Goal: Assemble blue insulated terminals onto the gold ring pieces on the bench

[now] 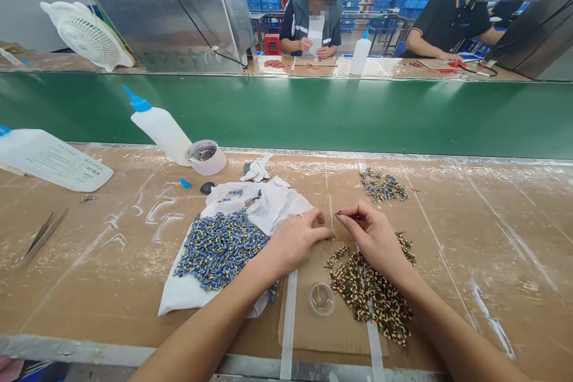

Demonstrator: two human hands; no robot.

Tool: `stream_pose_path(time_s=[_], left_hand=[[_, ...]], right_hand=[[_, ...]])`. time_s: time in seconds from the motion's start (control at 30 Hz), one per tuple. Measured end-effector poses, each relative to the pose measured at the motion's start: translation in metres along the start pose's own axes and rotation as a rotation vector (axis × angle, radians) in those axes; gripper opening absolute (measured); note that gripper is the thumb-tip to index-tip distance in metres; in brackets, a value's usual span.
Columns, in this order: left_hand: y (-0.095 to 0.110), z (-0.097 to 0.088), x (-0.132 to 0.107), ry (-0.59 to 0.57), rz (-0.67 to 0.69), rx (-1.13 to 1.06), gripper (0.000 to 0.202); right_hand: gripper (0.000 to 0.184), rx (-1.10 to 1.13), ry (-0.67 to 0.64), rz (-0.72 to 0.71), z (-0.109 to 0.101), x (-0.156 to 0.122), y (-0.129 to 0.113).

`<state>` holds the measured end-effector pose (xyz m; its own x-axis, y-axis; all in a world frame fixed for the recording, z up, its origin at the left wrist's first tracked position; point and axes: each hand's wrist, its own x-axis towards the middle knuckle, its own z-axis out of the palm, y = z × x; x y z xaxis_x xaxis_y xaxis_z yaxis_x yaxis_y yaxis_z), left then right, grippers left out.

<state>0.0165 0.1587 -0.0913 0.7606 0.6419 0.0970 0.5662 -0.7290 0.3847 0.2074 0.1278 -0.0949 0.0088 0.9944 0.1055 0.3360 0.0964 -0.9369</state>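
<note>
My left hand (298, 239) rests on the cardboard work pad (313, 328) with its fingers curled together, fingertips beside my right hand. My right hand (371, 236) pinches a tiny dark part at its fingertips, just above a heap of small brown-and-yellow striped parts (371, 298). A pile of blue-and-yellow parts (219, 248) lies on a white cloth (268, 203) to the left of my left hand. A small clear round dish (321, 298) sits between my forearms. What my left fingers hold, if anything, is hidden.
Two squeeze bottles with blue caps (159, 125) (49, 158) and a tape roll (206, 157) stand at the left; tweezers (42, 236) lie near the left edge. A small pile of blue parts (382, 186) lies farther back. A green conveyor belt (313, 113) runs across; other people work beyond it.
</note>
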Motion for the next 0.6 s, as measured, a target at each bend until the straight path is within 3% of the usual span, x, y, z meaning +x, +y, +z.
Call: stream_pose_path(time_s=[0.17, 0.27, 0.47, 0.6], left_hand=[[-0.001, 0.002, 0.006, -0.035, -0.016, 0.154, 0.016], [0.000, 0.000, 0.005, -0.016, -0.026, 0.138, 0.013], [-0.004, -0.013, -0.004, 0.117, -0.182, -0.375, 0.007], [-0.002, -0.018, -0.006, 0.135, -0.241, -0.616, 0.012]], right_hand=[[0.010, 0.022, 0.008, 0.007, 0.000, 0.001, 0.000], [0.010, 0.035, 0.019, 0.016, -0.001, 0.002, 0.001], [0.012, 0.077, 0.002, 0.049, -0.003, 0.003, 0.001], [0.013, 0.144, -0.048, 0.067, -0.001, 0.001, -0.004]])
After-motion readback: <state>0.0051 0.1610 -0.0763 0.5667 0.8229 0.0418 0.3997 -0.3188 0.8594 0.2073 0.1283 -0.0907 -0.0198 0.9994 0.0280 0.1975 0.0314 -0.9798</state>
